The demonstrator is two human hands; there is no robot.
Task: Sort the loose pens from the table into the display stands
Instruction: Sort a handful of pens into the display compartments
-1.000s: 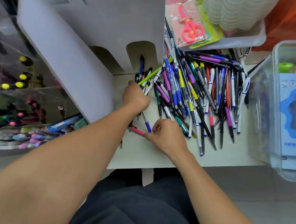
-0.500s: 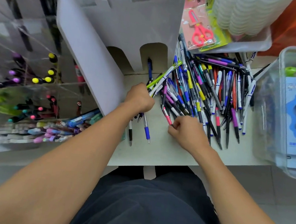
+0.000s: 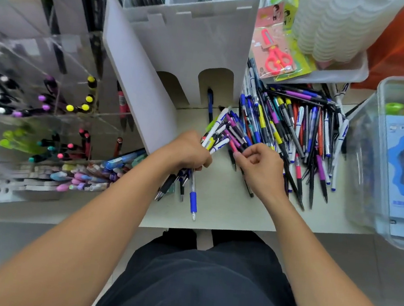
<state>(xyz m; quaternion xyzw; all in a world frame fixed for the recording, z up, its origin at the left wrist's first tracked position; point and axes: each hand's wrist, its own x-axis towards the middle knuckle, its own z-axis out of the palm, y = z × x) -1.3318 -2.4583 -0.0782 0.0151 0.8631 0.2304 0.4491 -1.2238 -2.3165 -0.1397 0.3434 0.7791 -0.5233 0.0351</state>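
With my left hand [image 3: 188,151] clamped round a bundle of pens [image 3: 216,135], I'd have my right hand [image 3: 260,167], pinching a pink pen [image 3: 233,145] at the loose pile's [image 3: 298,130] near edge, slide it leftward, tip-aligned, into that bundle.

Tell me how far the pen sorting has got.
Done: the clear display stand on the left already holds rows of pens. In hand: the left hand grips a bundle of pens, and the right hand pinches a pink pen at the bundle's edge. Left: a large loose pile still covers the table, so most of the job remains.
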